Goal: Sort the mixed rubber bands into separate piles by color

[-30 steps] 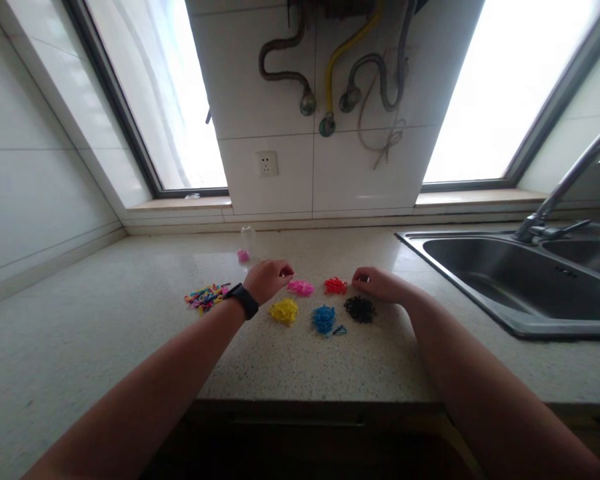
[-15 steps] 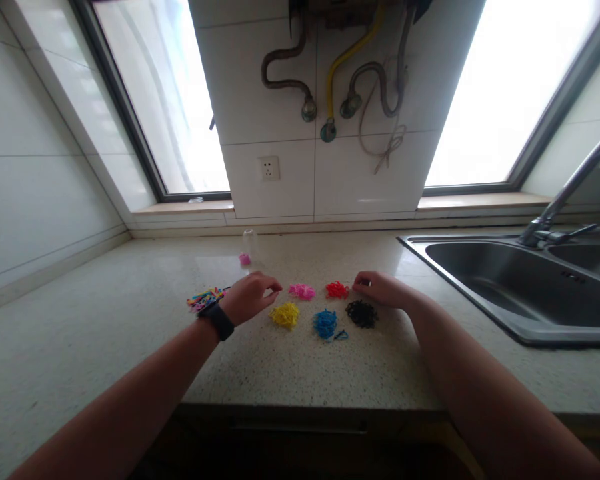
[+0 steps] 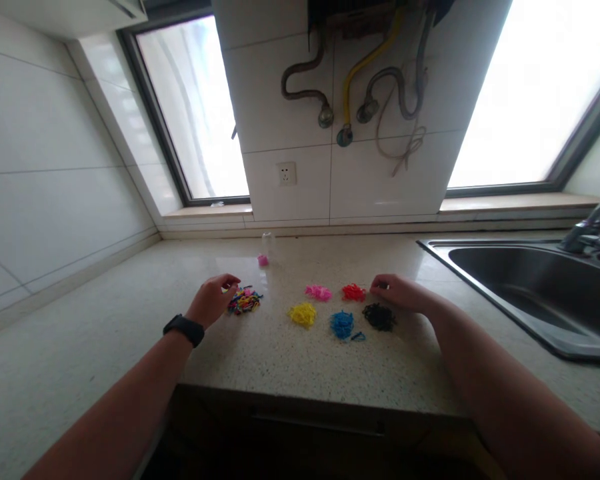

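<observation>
Head view: left hand point(image 3: 210, 300), fingers bent at mixed pile point(image 3: 245, 302); right hand point(image 3: 400, 292), fingers curled beside red pile point(image 3: 353, 292); grips unclear; yellow pile point(image 3: 303, 314), blue pile point(image 3: 341, 325) between, spaced seemingly against mixing.

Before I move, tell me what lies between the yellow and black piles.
In the head view, the blue pile lies between the yellow pile and black pile, with a loose blue piece beside it.

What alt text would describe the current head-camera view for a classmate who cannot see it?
Two bare hands, left at a mixed-colour pile and right beside a red pile, rest over a speckled counter. Pink, yellow, blue and black piles lie between or near them.
</observation>
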`<state>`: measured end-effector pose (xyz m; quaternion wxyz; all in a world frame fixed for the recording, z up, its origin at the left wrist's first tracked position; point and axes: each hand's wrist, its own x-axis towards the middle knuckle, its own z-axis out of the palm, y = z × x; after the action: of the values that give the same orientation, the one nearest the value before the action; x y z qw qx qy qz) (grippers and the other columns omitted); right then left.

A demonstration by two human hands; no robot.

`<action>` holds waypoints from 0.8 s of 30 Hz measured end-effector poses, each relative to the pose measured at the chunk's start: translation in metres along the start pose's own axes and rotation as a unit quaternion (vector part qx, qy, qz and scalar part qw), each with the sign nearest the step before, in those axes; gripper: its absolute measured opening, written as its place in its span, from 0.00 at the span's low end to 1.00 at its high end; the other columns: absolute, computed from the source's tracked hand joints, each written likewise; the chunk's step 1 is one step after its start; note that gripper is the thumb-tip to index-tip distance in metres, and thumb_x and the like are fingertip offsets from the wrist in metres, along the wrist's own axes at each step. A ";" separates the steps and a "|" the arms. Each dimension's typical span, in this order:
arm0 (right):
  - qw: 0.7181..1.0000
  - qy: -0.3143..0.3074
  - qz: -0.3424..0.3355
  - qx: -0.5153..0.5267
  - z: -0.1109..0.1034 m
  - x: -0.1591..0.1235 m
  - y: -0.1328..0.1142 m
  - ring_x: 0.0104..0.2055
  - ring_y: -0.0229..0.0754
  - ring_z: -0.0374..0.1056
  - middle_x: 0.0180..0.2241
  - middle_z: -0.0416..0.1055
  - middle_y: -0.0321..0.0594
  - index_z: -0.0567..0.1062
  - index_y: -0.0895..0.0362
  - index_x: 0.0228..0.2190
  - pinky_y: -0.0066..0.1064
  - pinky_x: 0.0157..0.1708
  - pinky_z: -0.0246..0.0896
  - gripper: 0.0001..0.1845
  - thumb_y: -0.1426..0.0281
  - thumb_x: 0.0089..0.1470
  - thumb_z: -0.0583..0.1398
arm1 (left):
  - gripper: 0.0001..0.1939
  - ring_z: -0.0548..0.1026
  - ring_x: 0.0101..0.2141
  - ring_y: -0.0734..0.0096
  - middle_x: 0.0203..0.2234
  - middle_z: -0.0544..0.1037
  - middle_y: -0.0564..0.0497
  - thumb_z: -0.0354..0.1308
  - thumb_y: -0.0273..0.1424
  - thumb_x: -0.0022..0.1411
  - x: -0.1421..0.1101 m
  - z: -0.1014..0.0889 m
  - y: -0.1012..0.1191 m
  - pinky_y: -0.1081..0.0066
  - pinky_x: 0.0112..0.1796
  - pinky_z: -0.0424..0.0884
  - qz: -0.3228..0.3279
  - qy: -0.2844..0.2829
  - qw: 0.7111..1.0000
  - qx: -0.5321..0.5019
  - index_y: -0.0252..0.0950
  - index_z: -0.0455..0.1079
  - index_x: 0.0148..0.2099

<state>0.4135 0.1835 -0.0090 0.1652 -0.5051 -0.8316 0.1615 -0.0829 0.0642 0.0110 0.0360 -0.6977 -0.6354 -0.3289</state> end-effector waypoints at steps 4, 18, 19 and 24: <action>0.998 0.043 -0.019 0.029 -0.001 0.000 -0.008 0.31 0.42 0.67 0.30 0.76 0.41 0.78 0.56 0.35 0.32 0.32 0.59 0.16 0.58 0.55 0.57 | 0.15 0.76 0.37 0.61 0.34 0.80 0.48 0.51 0.36 0.64 -0.006 -0.007 -0.028 0.64 0.45 0.69 -0.010 0.053 0.998 0.028 0.38 0.76 0.44; 0.979 -0.021 -0.202 -0.015 0.012 0.049 -0.189 0.31 0.38 0.70 0.32 0.79 0.40 0.79 0.57 0.36 0.28 0.32 0.56 0.09 0.68 0.55 0.60 | 0.19 0.74 0.28 0.64 0.27 0.79 0.48 0.50 0.38 0.61 0.016 0.001 -0.087 0.70 0.30 0.65 -0.119 0.075 0.989 0.036 0.35 0.78 0.44; 0.976 -0.037 -0.212 -0.026 0.020 0.057 -0.198 0.32 0.38 0.71 0.33 0.79 0.40 0.80 0.57 0.37 0.27 0.33 0.57 0.09 0.69 0.55 0.61 | 0.19 0.74 0.28 0.64 0.27 0.79 0.48 0.50 0.38 0.60 0.016 0.001 -0.086 0.70 0.30 0.65 -0.120 0.074 0.989 0.035 0.35 0.78 0.44; 0.958 -0.099 -0.245 -0.114 0.057 0.089 -0.238 0.41 0.43 0.74 0.40 0.80 0.42 0.81 0.54 0.41 0.28 0.36 0.60 0.12 0.66 0.56 0.60 | 0.19 0.73 0.27 0.65 0.26 0.78 0.49 0.50 0.38 0.60 0.017 0.001 -0.085 0.70 0.28 0.63 -0.122 0.065 0.990 0.032 0.35 0.78 0.44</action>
<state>0.1627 0.1536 0.0538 0.0578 -0.2824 -0.9550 0.0693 -0.1605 0.0952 -0.0130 0.0592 -0.5907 -0.7223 -0.3547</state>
